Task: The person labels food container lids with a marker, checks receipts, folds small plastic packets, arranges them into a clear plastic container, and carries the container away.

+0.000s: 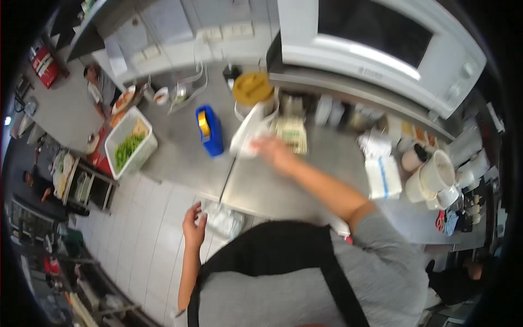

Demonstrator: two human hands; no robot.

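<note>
My right hand (pixel 272 151) reaches across the steel counter, its fingers closed on a white cloth (pixel 246 133) that looks limp and folded; motion blurs both. The cloth's top end lies in front of a round tub with a mustard-yellow lid (pixel 253 89). A blue tape dispenser (pixel 213 136) with yellow tape stands to the left of the cloth. Just right of it sits a small cream basket (pixel 292 136). My left hand (pixel 194 224) hangs in the air off the counter's front edge, fingers curved and apart, holding nothing. Below the edge beside it is a clear plastic bag (pixel 224 220).
A white basket of green leaves (pixel 131 144) stands at the counter's left end. To the right lie a white folded pack (pixel 383 177) and white buckets (pixel 430 180). A microwave (pixel 381 49) sits on the shelf above. Other people are at the far left and lower right.
</note>
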